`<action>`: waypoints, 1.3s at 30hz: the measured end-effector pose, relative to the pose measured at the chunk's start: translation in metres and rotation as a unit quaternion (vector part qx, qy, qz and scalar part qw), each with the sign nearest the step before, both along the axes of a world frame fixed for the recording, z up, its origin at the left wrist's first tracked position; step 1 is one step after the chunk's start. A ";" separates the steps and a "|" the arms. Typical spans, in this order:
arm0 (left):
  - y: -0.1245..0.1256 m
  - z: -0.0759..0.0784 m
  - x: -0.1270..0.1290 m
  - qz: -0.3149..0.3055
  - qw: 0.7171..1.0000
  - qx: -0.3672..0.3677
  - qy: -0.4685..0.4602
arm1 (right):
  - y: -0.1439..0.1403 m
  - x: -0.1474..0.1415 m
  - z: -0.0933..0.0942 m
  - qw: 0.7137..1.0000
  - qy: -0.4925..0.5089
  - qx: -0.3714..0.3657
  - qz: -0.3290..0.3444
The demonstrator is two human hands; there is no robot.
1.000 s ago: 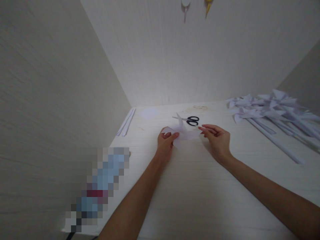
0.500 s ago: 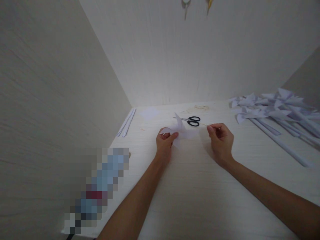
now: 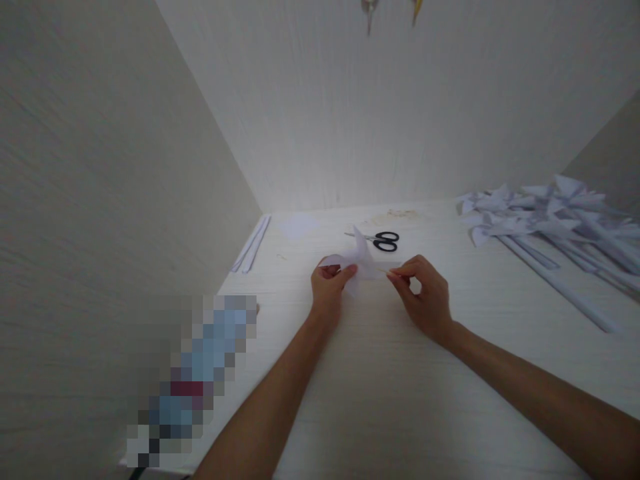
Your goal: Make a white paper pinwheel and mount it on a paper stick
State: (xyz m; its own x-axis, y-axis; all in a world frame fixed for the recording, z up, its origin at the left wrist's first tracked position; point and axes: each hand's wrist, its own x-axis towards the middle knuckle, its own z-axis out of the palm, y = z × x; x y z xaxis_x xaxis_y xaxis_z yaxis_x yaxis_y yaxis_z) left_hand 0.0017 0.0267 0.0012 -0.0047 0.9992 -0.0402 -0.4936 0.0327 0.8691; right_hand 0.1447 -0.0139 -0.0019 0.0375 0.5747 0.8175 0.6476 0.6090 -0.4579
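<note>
Both hands — left hand (image 3: 327,288), right hand (image 3: 425,300) — pinching white folded paper (image 3: 363,261).

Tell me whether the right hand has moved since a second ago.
Yes. The right hand has shifted left, nearer the left hand, judged against the scissors, which stayed put.

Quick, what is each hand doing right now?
Left hand: closed on the folded white paper shape.
Right hand: fingertips pinched at that paper's right edge; what they grip is too small to tell.
</note>
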 end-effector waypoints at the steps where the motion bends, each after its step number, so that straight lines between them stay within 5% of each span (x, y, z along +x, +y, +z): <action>1: 0.000 0.000 0.000 0.000 1.000 0.002 0.002 | 0.000 0.000 0.000 1.000 -0.002 -0.002 0.000; 39: -0.001 -0.002 0.001 -0.013 1.000 0.006 0.024 | 0.000 -0.001 0.001 1.000 -0.011 -0.020 0.009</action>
